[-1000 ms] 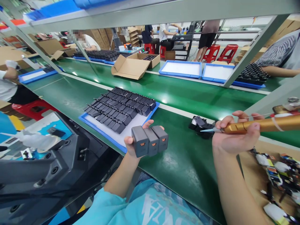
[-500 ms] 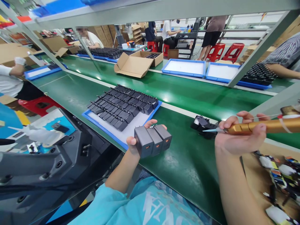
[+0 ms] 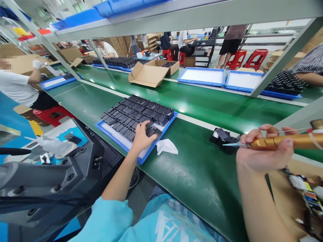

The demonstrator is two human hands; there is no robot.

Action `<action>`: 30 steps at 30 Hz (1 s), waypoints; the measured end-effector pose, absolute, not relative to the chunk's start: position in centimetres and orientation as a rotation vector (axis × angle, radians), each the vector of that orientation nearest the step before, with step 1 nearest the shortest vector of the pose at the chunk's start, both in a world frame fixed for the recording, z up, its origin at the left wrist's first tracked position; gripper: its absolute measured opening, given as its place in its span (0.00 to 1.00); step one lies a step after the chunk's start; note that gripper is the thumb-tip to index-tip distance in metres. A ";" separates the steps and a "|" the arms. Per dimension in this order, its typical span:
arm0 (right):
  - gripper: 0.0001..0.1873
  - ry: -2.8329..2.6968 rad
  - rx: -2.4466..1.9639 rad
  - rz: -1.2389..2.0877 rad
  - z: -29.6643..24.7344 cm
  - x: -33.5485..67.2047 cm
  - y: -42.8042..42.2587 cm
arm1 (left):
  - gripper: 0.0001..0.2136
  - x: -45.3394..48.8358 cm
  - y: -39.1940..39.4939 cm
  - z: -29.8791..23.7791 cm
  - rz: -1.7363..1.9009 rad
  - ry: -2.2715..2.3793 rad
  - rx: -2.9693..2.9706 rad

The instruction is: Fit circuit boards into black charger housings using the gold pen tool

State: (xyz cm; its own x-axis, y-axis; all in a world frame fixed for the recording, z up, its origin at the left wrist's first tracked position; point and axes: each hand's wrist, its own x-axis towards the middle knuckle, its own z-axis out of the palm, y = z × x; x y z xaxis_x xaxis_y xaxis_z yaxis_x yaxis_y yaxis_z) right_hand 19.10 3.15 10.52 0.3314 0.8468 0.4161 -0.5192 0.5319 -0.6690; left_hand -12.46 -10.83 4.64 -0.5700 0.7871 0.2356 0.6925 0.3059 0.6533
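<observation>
My left hand point(image 3: 141, 136) reaches over the blue-rimmed tray point(image 3: 114, 137) and rests on dark grey chargers point(image 3: 152, 130) at the near end of the rows; its fingers curl over them. Many more black chargers point(image 3: 137, 111) lie in rows on that tray. My right hand point(image 3: 264, 151) is closed round a gold pen-shaped tool point(image 3: 280, 141) whose thin metal tip points left. A small heap of black parts point(image 3: 223, 137) lies on the green belt just left of that tip. A white cloth point(image 3: 166, 146) lies beside the tray.
The green conveyor belt point(image 3: 202, 174) runs across. Beyond it stand an open cardboard box point(image 3: 148, 74), two blue trays point(image 3: 202, 75) and more trays of chargers. Other people sit at the far side and at left. A dark machine point(image 3: 50, 181) is at lower left.
My left hand carried the three grey chargers from in front of me forward and down onto the tray. The white cloth now shows. My right hand kept the tool nearly still.
</observation>
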 end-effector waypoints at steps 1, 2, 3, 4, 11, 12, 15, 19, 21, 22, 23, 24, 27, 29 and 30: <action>0.21 -0.819 -0.462 0.937 10.6 19.1 3.1 | 0.32 -12.4 -9.7 4.7 1.058 2.450 1.441; 0.21 -0.816 -0.461 0.940 10.6 19.1 3.1 | 0.32 -12.3 -8.6 4.6 1.000 2.472 1.495; 0.21 -0.816 -0.461 0.942 10.6 19.1 3.2 | 0.33 -12.2 -7.6 4.5 0.944 2.499 1.544; 0.21 -0.815 -0.461 0.943 10.6 19.1 3.2 | 0.33 -12.1 -6.7 4.4 0.894 2.527 1.580; 0.20 -0.828 -0.444 0.963 10.7 19.1 2.9 | 0.24 -12.1 -5.2 3.4 0.730 2.593 1.703; 0.20 -0.825 -0.447 0.965 10.7 19.1 2.9 | 0.23 -12.2 -5.4 3.4 0.730 2.595 1.719; 0.19 -0.823 -0.456 0.964 10.7 19.2 2.9 | 0.23 -12.2 -6.3 3.5 0.743 2.554 1.820; 0.19 -0.838 -0.456 0.955 10.7 19.1 3.0 | 0.22 -11.8 -7.9 3.1 0.786 2.523 2.005; 0.20 -0.825 -0.463 0.950 10.7 19.1 3.0 | 0.23 -11.4 -8.6 2.7 0.821 2.504 1.984; 0.19 -0.816 -0.465 0.948 10.7 19.1 3.1 | 0.23 -11.2 -9.0 2.5 0.829 2.464 1.969; 0.19 -0.810 -0.461 0.947 10.6 19.1 3.1 | 0.24 -11.1 -9.4 2.3 0.833 2.408 1.957; 0.18 -0.811 -0.452 0.947 10.5 19.1 3.1 | 0.25 -11.0 -9.9 2.1 0.839 2.350 1.948; 0.17 -0.825 -0.416 0.954 10.3 19.2 3.3 | 0.24 -11.5 -11.6 2.0 0.888 2.305 1.906; 0.17 -0.826 -0.403 0.958 10.1 19.3 3.4 | 0.23 -12.5 -12.7 2.0 0.918 2.417 1.883; 0.17 -0.824 -0.403 0.958 10.1 19.4 3.4 | 0.22 -13.1 -13.2 2.1 0.904 2.495 1.878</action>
